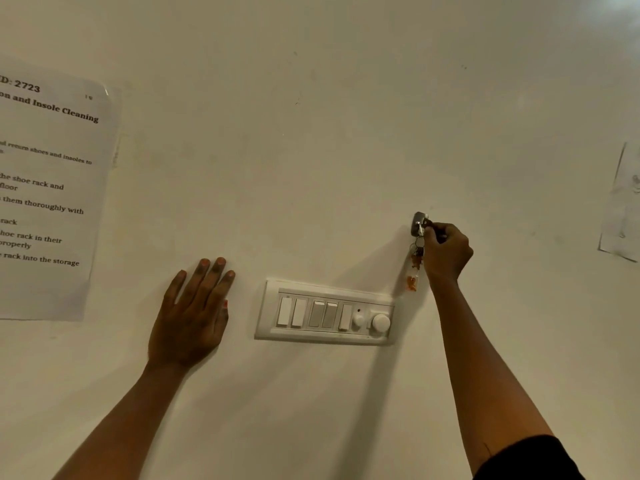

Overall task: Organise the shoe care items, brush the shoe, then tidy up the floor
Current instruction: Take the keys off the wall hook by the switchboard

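I face a cream wall; no shoe, brush or floor is in view. My right hand [446,252] is raised to a small metal wall hook [418,221] and pinches a bunch of keys [417,252] at it. An orange charm [411,283] dangles below the keys. My left hand [194,313] lies flat on the wall with straight fingers, left of the switch panel.
A white switch panel [325,313] with several rocker switches and two round knobs sits between my hands. A printed instruction sheet [45,199] is taped at the left. Another paper [623,202] hangs at the right edge.
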Demonstrator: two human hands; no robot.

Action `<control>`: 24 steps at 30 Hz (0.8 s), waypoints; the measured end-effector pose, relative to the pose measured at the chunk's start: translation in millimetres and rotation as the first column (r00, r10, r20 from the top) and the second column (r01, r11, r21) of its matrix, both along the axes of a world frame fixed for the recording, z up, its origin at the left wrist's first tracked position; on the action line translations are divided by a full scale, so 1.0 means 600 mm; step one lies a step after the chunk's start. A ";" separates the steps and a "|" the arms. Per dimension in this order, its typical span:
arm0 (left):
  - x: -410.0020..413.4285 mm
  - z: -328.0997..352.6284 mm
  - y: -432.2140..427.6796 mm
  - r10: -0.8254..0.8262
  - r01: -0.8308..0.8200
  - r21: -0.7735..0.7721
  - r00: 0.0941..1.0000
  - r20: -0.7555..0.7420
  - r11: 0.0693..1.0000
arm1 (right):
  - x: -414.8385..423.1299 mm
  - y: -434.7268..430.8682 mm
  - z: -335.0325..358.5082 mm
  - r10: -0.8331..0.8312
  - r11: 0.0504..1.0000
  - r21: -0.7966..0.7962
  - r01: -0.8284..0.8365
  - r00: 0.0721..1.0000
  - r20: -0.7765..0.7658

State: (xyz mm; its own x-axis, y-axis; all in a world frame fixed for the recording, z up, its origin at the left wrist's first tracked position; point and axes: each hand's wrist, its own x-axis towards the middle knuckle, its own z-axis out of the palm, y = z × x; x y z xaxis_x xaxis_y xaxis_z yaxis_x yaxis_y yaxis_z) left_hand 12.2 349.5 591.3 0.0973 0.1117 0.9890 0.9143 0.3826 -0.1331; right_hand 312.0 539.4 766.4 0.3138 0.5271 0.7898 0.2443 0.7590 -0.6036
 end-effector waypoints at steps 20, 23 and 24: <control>-0.002 0.000 0.001 0.029 -0.029 0.001 1.000 -0.011 1.000 | 0.023 0.007 -0.020 -0.069 0.997 0.025 0.069 0.998 0.004; -0.003 0.000 0.001 0.029 -0.029 -0.001 0.999 -0.014 1.000 | 0.025 0.007 -0.015 -0.076 0.995 0.073 0.074 0.997 0.031; -0.003 0.000 0.001 0.029 -0.029 -0.002 0.999 -0.015 1.000 | 0.025 0.007 -0.013 -0.076 0.994 0.084 0.073 0.996 0.035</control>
